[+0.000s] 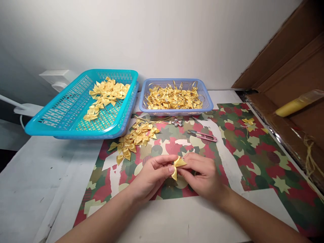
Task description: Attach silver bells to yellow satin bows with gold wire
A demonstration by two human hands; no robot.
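Observation:
Both my hands meet over the patterned sheet [253, 158] at the table's front middle. My left hand [152, 175] and my right hand [202, 175] each pinch one small yellow ribbon bow [178, 164] between thumb and fingers. A loose pile of yellow bows [135, 138] lies just beyond my left hand. Pink thread snips [204, 135] rest on the sheet beyond my right hand.
A turquoise basket [63, 114] with yellow bows stands at the back left. A lilac basket [177, 109] of bows with gold loops sits behind the middle. Silver beads [177, 122] lie before it. A single bow [248, 122] lies right. Cardboard [291, 67] walls the right side.

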